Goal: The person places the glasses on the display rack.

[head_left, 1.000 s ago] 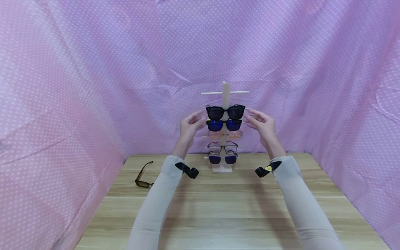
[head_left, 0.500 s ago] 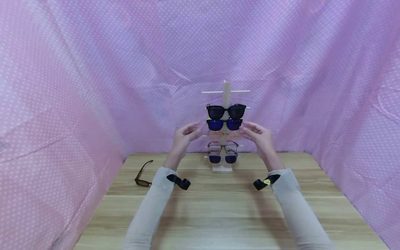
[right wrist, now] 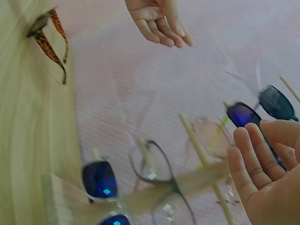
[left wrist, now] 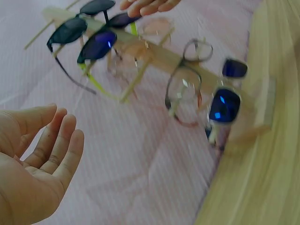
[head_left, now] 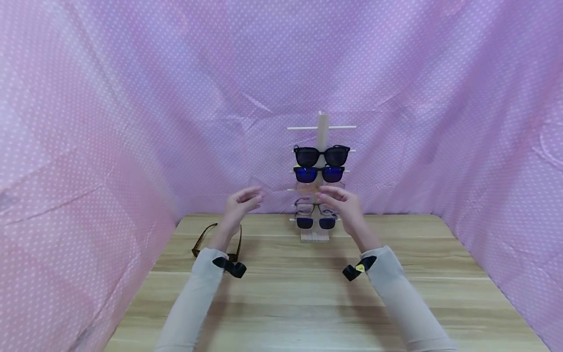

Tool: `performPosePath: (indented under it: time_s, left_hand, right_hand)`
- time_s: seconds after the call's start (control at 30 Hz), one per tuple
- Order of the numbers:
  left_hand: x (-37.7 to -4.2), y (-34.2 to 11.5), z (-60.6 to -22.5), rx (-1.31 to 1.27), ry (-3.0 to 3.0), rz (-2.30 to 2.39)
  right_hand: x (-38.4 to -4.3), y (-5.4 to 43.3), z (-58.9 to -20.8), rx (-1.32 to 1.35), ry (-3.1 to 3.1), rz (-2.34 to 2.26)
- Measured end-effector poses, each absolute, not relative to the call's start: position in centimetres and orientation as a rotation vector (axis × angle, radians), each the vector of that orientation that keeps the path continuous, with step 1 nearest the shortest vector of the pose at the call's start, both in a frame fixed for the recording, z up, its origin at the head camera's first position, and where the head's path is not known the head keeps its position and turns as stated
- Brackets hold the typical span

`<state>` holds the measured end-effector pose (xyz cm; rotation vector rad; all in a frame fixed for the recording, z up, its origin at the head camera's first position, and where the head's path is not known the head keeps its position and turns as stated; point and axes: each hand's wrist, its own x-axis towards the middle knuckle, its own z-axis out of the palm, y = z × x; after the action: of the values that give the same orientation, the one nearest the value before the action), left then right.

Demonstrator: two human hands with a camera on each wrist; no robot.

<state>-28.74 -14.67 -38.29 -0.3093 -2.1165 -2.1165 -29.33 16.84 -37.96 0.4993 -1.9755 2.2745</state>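
Observation:
My left hand (head_left: 237,208) hangs in the air left of a wooden eyewear stand (head_left: 314,237), fingers loosely bent and holding nothing. Below it, partly behind the wrist, tortoiseshell sunglasses (right wrist: 47,44) lie on the table with their temples raised. My right hand (head_left: 345,205) is in front of the stand's right side, overlapping the lower glasses in the head view, also with nothing in its fingers. From top down the stand carries black sunglasses (head_left: 307,157), blue-lensed sunglasses (head_left: 305,174), pinkish clear glasses (head_left: 303,187), thin-framed eyeglasses (left wrist: 184,82) and dark blue-lensed sunglasses (left wrist: 225,105).
The stand's top white rod (head_left: 301,128) bears no glasses. A wood-grain table (head_left: 290,303) spreads in front of the stand. Pink dotted cloth (head_left: 176,122) hangs behind and along both sides.
Both hands have come down from beside the black sunglasses and shifted left, the left one now above the tortoiseshell sunglasses. The glasses on the stand keep their places.

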Motion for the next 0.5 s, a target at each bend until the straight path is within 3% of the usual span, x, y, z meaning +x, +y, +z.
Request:
performPosePath:
  time_s: [0.5]
  left_hand:
    - [-27.5,-22.5,-42.2,-0.141,-2.324,-2.008]
  right_hand:
    - [-28.8,10.0,-42.1,0.513,-2.209,2.273]
